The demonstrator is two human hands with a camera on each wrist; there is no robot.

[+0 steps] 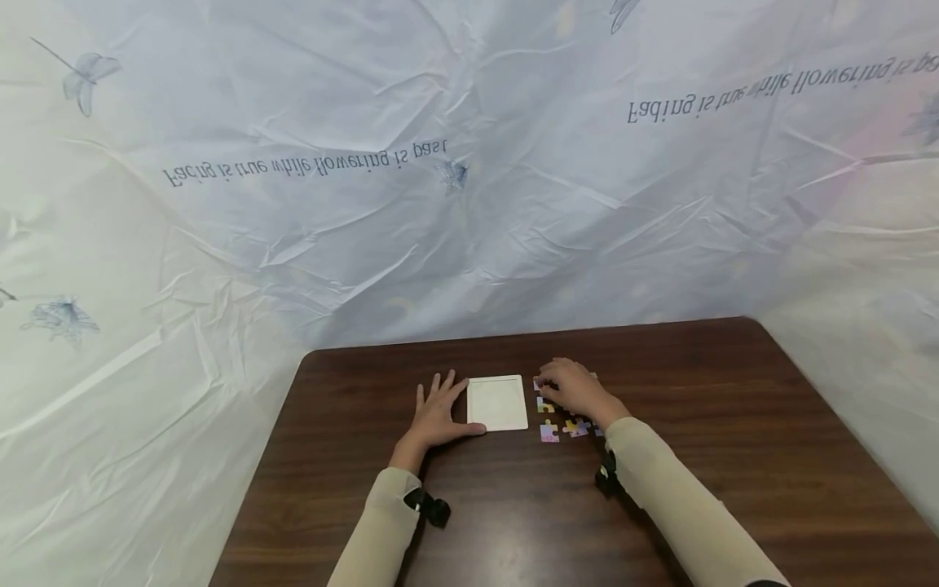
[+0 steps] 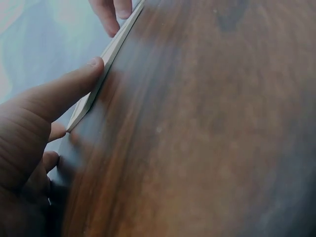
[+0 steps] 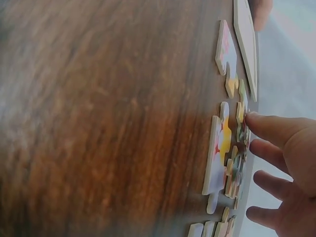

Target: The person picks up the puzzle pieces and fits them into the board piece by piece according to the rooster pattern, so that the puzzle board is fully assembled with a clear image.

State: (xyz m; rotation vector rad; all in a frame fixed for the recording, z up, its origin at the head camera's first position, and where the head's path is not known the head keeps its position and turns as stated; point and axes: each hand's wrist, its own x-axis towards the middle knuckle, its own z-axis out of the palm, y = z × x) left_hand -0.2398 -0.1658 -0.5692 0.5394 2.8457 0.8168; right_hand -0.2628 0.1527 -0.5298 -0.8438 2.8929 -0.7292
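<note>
A square white tray with a raised rim lies flat on the table. My left hand is at its left side, fingers spread. In the left wrist view, the thumb presses the tray's near edge. To the tray's right, my right hand reaches over a group of jigsaw pieces, fingertips down near the farther pieces. The right wrist view shows the right thumb touching or close beside one piece; the other fingers are apart. Whether a piece is between the fingertips is hidden.
The brown wooden table has its far edge against a hanging pale sheet printed with writing and flowers. Similar sheets hang at both sides. Several coloured jigsaw pieces lie flat, some close together. A black wrist strap is on the left forearm.
</note>
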